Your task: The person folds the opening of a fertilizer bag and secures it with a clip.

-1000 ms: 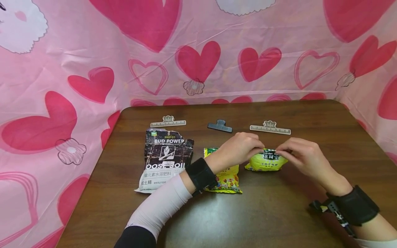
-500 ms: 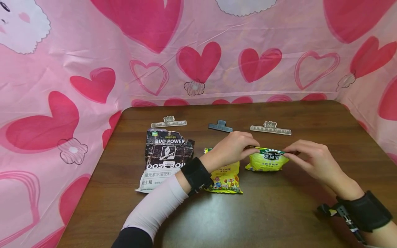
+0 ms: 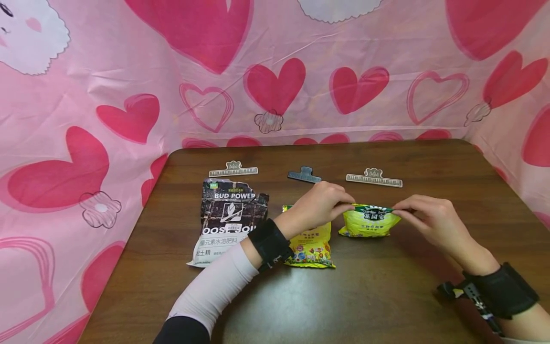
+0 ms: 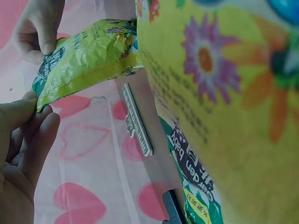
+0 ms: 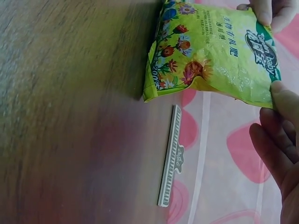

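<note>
Left hand: pinches held bag at 10 o'clock.
Right hand: pinches it at 2 o'clock.
Held bag: dark clip's 4 o'clock.
Pinches: glossy film might slip, drooping the top.

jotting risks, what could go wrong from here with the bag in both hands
The left hand and right hand pinch the yellow bag only by its top corners, so a slip might let it tip. The left wrist strap sits near the second yellow bag and could brush it. The black-and-white bag looks torn on top and might spill if knocked.
</note>
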Available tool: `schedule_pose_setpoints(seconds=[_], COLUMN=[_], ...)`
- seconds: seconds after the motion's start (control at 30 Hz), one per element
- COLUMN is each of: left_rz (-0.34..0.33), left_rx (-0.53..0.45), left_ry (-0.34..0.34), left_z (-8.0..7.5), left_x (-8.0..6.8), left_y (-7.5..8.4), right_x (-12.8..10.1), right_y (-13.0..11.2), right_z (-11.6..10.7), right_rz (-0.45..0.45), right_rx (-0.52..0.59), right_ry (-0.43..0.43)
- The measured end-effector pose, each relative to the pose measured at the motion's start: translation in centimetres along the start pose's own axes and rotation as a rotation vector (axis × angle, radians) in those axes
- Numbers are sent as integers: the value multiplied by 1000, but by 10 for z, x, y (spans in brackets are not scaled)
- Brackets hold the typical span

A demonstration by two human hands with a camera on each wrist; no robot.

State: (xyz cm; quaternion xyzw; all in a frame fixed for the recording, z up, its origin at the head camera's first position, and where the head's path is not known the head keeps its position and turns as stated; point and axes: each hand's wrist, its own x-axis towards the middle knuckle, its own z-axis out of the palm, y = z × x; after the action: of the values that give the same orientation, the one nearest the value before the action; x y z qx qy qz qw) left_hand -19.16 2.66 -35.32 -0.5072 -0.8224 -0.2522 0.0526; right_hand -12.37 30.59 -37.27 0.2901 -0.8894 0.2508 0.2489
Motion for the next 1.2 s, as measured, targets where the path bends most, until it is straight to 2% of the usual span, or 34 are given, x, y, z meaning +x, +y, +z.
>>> schedule_pose_setpoints(seconds=[0.17,0.43,0.73,1.0,1.2], left_rz=[-23,-122,-133,-144,-155], left_rx=[-27,-120,-127,-134,-146], left_ry=[10,-1,-8,-16,-15], left_z=[1,3,1,2,1], left_x=[-2,-6,-6,-6,-6], left_y=[0,-1,-1,0,0], right_x=[1,-1,3,16,38], right_y=[0,0,4,12,27], right_z=[3,2,-3,-12,-13], right_rz=[-35,-47,-87,-37,49], right_rx=[-10,2,32,6,-47], right_ry=[28,48,16,-67,-198])
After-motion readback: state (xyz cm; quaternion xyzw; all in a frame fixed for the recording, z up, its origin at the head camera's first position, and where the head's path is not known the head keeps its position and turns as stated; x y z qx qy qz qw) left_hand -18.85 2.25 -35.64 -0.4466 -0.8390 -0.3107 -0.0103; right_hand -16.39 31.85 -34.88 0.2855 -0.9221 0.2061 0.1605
